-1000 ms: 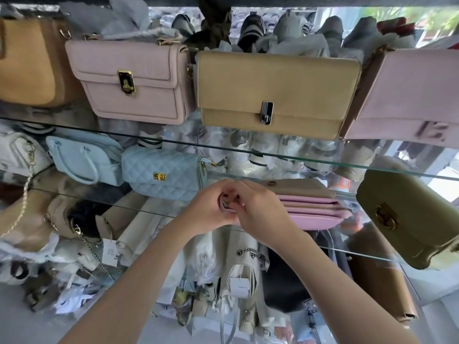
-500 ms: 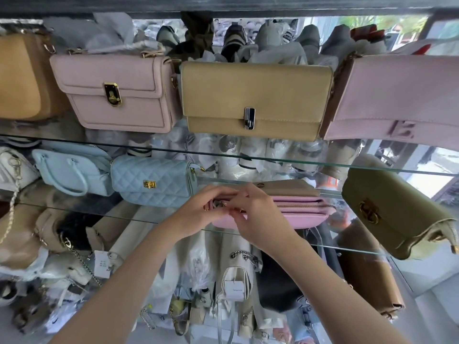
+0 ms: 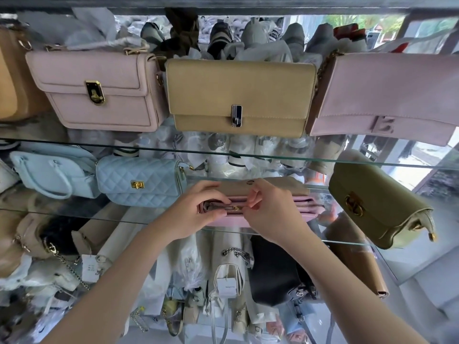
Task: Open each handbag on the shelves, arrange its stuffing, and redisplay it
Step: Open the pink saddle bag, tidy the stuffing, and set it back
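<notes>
A pink zip purse (image 3: 306, 207) lies flat on the middle glass shelf (image 3: 248, 158), with a beige purse (image 3: 280, 186) stacked behind it. My left hand (image 3: 196, 209) grips the pink purse's left end. My right hand (image 3: 270, 212) pinches the gold zip pull (image 3: 237, 208) near that end, where the zip shows a short open stretch. The purse's inside is hidden.
On the same shelf stand a quilted light-blue bag (image 3: 139, 181), a blue handle bag (image 3: 54, 172) and an olive bag (image 3: 380, 207) at the right. Above sit a pink clasp bag (image 3: 99, 90), a tan flap bag (image 3: 241, 95) and a pink bag (image 3: 390, 95). Bags and tags crowd the lower shelves.
My hands have parted slightly at the purse's left end; the gold zip pull and a short open stretch of zip now show between them. The view has shifted a little.
</notes>
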